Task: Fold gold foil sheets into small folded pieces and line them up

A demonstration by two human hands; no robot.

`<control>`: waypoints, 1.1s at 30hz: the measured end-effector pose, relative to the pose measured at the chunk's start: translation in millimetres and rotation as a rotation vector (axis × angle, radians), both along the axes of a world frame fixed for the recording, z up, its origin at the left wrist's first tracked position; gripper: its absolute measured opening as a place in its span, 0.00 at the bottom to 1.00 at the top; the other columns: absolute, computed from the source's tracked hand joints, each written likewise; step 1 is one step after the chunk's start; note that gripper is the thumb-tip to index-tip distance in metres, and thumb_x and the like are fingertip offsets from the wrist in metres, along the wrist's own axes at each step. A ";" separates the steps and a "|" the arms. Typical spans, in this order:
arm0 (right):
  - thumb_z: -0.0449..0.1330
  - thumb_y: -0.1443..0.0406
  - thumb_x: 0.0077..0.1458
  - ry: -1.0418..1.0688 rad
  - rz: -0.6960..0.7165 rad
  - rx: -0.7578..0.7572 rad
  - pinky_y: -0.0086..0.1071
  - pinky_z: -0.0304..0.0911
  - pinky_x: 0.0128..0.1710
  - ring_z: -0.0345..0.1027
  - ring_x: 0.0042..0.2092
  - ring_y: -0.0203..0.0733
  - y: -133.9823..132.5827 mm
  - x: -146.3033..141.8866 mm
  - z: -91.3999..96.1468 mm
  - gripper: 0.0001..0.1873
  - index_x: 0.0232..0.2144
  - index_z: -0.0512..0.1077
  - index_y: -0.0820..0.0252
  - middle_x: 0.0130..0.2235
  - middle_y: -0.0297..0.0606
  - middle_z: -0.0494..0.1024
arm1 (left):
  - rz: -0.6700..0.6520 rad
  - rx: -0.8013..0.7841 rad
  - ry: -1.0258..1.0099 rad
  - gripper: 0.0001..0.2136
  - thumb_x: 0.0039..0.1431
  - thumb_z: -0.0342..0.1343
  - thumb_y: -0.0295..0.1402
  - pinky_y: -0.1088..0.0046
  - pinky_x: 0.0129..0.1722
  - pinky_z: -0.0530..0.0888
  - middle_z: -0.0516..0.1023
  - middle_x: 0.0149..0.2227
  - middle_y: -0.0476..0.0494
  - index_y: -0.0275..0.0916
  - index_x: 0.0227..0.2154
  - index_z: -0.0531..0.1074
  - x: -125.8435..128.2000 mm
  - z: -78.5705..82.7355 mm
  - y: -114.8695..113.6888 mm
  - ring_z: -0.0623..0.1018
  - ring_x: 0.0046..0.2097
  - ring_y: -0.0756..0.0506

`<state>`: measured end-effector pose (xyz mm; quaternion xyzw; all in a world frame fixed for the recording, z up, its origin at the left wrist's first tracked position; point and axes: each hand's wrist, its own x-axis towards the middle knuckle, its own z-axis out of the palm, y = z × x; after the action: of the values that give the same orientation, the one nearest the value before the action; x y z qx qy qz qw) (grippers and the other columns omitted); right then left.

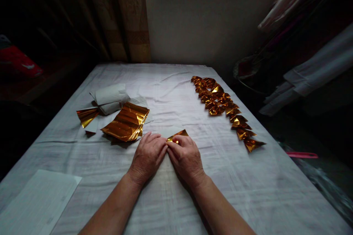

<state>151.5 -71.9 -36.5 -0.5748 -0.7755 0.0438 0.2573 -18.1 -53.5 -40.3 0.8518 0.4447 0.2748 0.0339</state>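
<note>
Side by side at the middle of the cloth-covered table, my left hand (149,157) and my right hand (186,158) meet at the thumbs. Both are closed on one sheet of gold foil paper (182,133), whose far edge shows above my right fingers. Most of that sheet is hidden under my hands. Just beyond my left hand lies a stack of gold foil paper (125,121). Over to the right, several folded gold foil pieces (216,95) run in rows along the table's edge.
Crumpled white paper (110,97) lies behind the stack, with a loose gold foil strip (87,116) beside it. A pale sheet (41,202) rests at the near left of the tablecloth (171,205). Clothes (317,66) hang at right; a curtain (132,18) hangs behind.
</note>
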 end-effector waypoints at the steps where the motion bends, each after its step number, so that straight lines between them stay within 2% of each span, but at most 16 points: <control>1: 0.55 0.61 0.64 0.007 0.005 -0.001 0.31 0.60 0.44 0.66 0.41 0.40 -0.7 -0.1 -0.7 0.12 0.39 0.79 0.53 0.39 0.38 0.77 | -0.009 -0.016 -0.010 0.11 0.68 0.47 0.33 0.56 0.61 0.63 0.82 0.39 0.45 0.41 0.39 0.75 -0.2 0.3 -0.5 0.77 0.49 0.44; 3: 0.54 0.62 0.64 0.018 0.014 0.006 0.29 0.60 0.41 0.66 0.37 0.39 -1.9 0.7 -2.3 0.13 0.34 0.79 0.55 0.35 0.37 0.76 | -0.026 -0.060 -0.028 0.09 0.67 0.49 0.35 0.56 0.61 0.63 0.82 0.38 0.47 0.42 0.38 0.75 -1.1 1.5 -0.5 0.77 0.48 0.44; 6: 0.53 0.64 0.64 0.059 0.018 0.023 0.29 0.61 0.41 0.66 0.37 0.39 -3.1 2.9 -3.5 0.14 0.31 0.78 0.56 0.34 0.38 0.77 | -0.024 -0.120 -0.056 0.08 0.65 0.52 0.37 0.56 0.60 0.63 0.81 0.41 0.47 0.43 0.39 0.75 -2.6 3.7 1.3 0.76 0.48 0.44; 12: 0.54 0.66 0.62 0.104 -0.022 -0.047 0.32 0.61 0.43 0.66 0.39 0.41 -1.7 2.2 0.1 0.12 0.31 0.76 0.57 0.34 0.38 0.76 | 0.078 -0.130 -0.143 0.07 0.64 0.54 0.34 0.61 0.49 0.71 0.80 0.40 0.44 0.42 0.33 0.76 -2.9 1.3 6.4 0.75 0.45 0.43; 17: 0.54 0.64 0.62 0.072 -0.074 -0.093 0.32 0.60 0.43 0.66 0.39 0.42 0.8 -1.7 4.3 0.10 0.30 0.73 0.58 0.35 0.39 0.75 | 0.119 -0.152 -0.141 0.05 0.63 0.56 0.34 0.60 0.50 0.69 0.79 0.41 0.44 0.42 0.32 0.75 -1.0 -0.5 7.1 0.74 0.47 0.42; 28: 0.56 0.66 0.60 0.070 -0.117 -0.047 0.33 0.58 0.40 0.65 0.38 0.43 3.9 -3.6 -2.0 0.07 0.29 0.70 0.57 0.35 0.38 0.73 | 0.193 -0.184 -0.114 0.04 0.60 0.57 0.31 0.62 0.50 0.67 0.77 0.41 0.45 0.41 0.30 0.70 8.5 4.9 4.2 0.72 0.47 0.42; 33: 0.58 0.66 0.60 0.110 -0.134 -0.072 0.34 0.59 0.40 0.65 0.39 0.44 4.1 -4.7 -2.9 0.02 0.34 0.70 0.59 0.36 0.39 0.73 | 0.244 -0.183 -0.059 0.06 0.60 0.58 0.33 0.62 0.47 0.66 0.76 0.39 0.44 0.41 0.28 0.69 13.8 7.1 5.0 0.71 0.45 0.41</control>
<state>146.8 -67.9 -39.4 -0.6312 -0.7179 0.0855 0.2811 -4.4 -48.5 -33.2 0.7764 0.5668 0.2601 0.0911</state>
